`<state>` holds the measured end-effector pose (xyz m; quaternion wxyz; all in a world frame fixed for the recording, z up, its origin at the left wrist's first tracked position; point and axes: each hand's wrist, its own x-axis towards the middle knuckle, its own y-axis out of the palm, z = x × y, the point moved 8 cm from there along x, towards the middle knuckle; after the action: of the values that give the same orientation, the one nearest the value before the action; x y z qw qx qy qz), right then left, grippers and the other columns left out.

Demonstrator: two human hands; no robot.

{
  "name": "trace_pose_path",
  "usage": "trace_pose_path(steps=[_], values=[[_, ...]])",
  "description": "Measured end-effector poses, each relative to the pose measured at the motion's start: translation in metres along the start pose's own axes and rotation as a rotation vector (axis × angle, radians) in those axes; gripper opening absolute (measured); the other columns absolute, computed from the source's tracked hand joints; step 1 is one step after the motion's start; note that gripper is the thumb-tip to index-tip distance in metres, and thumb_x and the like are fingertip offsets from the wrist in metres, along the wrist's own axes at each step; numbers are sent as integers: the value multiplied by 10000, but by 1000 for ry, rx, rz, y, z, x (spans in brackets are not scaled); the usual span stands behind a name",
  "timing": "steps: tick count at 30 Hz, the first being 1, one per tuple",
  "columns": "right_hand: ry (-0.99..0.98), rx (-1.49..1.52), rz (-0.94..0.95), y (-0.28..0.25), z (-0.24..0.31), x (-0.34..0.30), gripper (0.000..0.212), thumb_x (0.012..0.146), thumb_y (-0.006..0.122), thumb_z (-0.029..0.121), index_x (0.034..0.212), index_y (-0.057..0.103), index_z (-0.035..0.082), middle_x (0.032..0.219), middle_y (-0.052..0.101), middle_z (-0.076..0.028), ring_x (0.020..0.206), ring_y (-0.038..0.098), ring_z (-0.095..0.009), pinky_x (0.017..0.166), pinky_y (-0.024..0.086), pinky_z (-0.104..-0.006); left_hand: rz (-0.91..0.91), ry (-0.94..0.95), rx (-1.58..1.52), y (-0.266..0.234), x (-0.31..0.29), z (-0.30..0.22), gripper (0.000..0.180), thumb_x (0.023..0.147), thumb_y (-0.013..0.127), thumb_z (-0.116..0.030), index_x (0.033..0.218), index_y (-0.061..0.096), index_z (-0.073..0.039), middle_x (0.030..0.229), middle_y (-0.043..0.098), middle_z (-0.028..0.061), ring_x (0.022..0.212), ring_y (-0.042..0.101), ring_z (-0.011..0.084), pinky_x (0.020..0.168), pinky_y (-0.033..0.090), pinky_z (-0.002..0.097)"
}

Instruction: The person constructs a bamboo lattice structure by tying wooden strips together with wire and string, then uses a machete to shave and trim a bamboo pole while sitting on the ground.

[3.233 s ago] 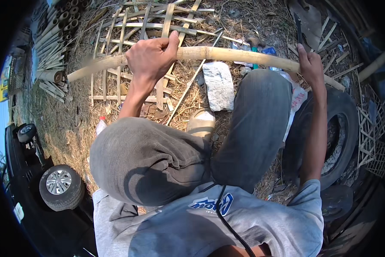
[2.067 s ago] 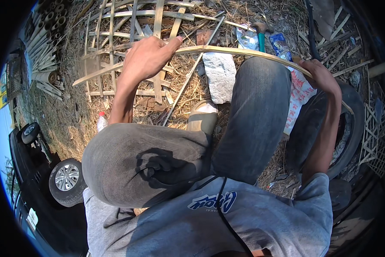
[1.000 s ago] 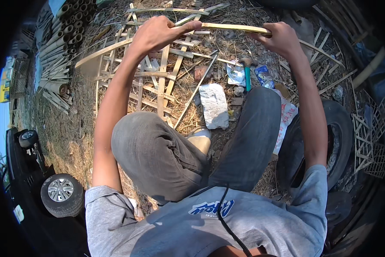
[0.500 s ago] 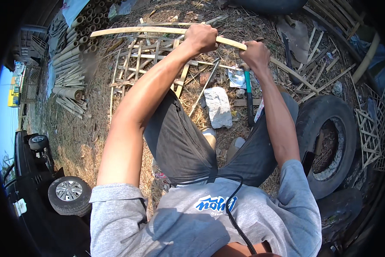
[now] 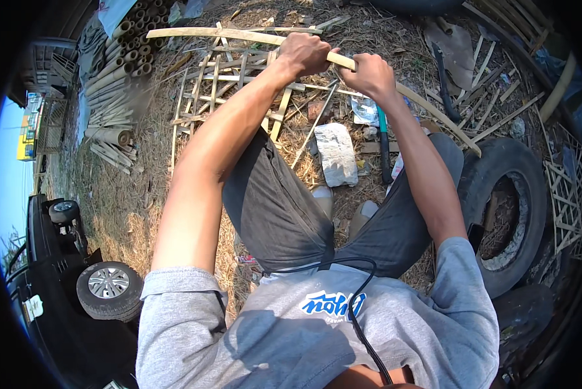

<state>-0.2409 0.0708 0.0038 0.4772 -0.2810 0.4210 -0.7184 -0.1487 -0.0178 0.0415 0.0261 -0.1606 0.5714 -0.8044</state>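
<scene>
A long pale bamboo strip [image 5: 216, 32] is held up across the far side of my knees, bowed with both ends lower than the middle. My left hand [image 5: 304, 54] is closed around it near the middle. Just to the right, my right hand [image 5: 371, 76] grips the same strip, a short gap from the left. The strip's right end reaches toward the tire. Beyond and below my left hand lies a lattice of bamboo slats [image 5: 223, 81] on the ground. Between my legs are a pale stone block [image 5: 336, 155] and a hammer [image 5: 384, 146] with a green and black handle, partly behind my right forearm.
A large old tire [image 5: 469, 185] lies to my right, with a bamboo lattice panel [image 5: 563, 204] beside it. A dark machete-like blade [image 5: 444, 84] rests among loose slats at the far right. Bamboo poles [image 5: 106, 78] are stacked at the far left, and a black vehicle [image 5: 51, 285] stands nearer.
My right hand has shifted left along the strip, closer to my left hand. The strip's left end has moved slightly right and up, and the right end appears lower.
</scene>
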Motion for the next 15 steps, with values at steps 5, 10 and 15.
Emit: trace_pose_path(steps=[5, 10, 15], values=[[85, 36, -9, -1, 4, 8, 291, 723, 629, 243, 914, 771, 75, 872, 727, -202, 845, 721, -361, 817, 568, -446, 92, -4, 58, -7, 8, 3, 515, 798, 707, -557, 1023, 669, -95, 1029, 668, 126, 1060, 648, 244, 968, 471, 468], [73, 196, -156, -13, 3, 9, 298, 701, 596, 201, 893, 767, 51, 791, 709, -223, 742, 708, -368, 760, 572, -456, -152, -1, 231, -82, 12, 40, 768, 641, 792, -573, 1242, 569, -149, 1303, 564, 96, 1255, 522, 233, 1067, 339, 479], [104, 340, -220, -8, 17, 9, 312, 690, 559, 192, 871, 759, 35, 798, 700, -252, 783, 706, -418, 786, 561, -492, 3, -19, 203, -139, 18, 75, 293, 676, 786, -335, 745, 672, -75, 645, 625, 135, 623, 643, 333, 693, 509, 459]])
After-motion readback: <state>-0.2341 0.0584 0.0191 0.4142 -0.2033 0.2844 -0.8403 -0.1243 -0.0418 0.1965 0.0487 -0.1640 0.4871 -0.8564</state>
